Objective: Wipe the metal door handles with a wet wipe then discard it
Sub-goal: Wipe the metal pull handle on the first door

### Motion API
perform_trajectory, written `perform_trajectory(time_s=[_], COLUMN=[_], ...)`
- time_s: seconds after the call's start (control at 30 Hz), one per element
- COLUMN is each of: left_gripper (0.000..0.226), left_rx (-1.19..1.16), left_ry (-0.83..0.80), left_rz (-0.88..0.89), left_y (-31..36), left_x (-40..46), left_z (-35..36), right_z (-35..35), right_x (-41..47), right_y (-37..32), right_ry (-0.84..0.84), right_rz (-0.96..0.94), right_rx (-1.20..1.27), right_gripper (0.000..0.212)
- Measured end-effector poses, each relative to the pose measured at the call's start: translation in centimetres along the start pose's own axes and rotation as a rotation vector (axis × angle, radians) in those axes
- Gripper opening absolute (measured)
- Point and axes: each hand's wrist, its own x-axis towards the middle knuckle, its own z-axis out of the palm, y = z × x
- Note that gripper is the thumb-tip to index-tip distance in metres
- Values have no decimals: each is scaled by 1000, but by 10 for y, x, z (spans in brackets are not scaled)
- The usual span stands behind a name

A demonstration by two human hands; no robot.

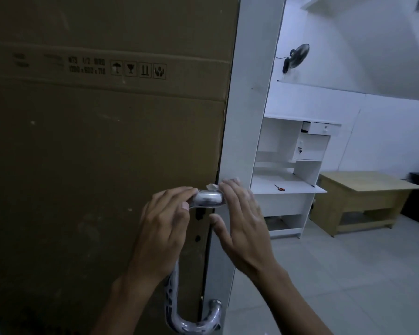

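The left hand (pixel 165 228) grips the upper bend of the metal door handle (pixel 207 199), its fingers curled over the top of the bar and the thumb tucked beneath. The right hand (pixel 242 218) lies flat against the white door edge (pixel 242 117) just beside that bend, fingers nearly straight, pressing the wet wipe (pixel 212 186) against the frame side of the handle; only a small white corner of the wipe shows above the fingertips. The handle runs down from here as a long curved pull, partly hidden behind the left wrist, and loops back into the door at its lower mount (pixel 214 308).

The main risk, as I judge it, is the wipe slipping. It is held by flat pressure and not pinched, so a sideways stroke could let it fall to the tiled floor (pixel 348 274) and pick up dirt. A 2nd risk is uneven cleaning: the left hand covers part of the bar, so that patch stays unwiped unless the grip shifts. The lower loop looks mottled, perhaps with wrapping film or reflections, and I cannot tell which; film could snag or bunch the wipe. The door also stands ajar beside the cardboard sheet (pixel 94 141), so a hard push might swing it and pinch fingers near the edge.
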Motion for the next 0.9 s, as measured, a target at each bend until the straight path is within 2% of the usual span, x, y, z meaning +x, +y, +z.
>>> perform_trajectory(time_s=[0.1, 0.2, 0.3, 0.47, 0.57, 0.67, 0.8, 0.9], left_gripper=[48, 49, 49, 49, 49, 49, 49, 48], left_rx=[-3, 2, 13, 13, 16, 10, 12, 12], left_ry=[-3, -11, -20, -26, -27, -26, -26, -30], left_rz=[-9, -15, -21, -31, -35, -35, -34, -44], left_y=[2, 3, 4, 5, 6, 6, 6, 6], left_x=[0, -1, -1, -2, -2, -2, -2, -2], left_z=[0, -1, -2, -3, -3, -2, -3, -2], right_z=[-8, -6, -5, -15, -15, -4, 5, -1], right_x=[11, 0, -7, 15, 14, -2, -17, -12], right_y=[14, 20, 15, 10, 9, -2, -28, -40], right_ry=[-21, 50, 40, -33, 5, 87, 147, 178], right_rz=[83, 153, 219, 146, 166, 315, 589, 674], right_rx=[-51, 27, 128, 72, 135, 353, 936, 1252], right_gripper=[75, 75, 81, 86, 84, 71, 72, 57])
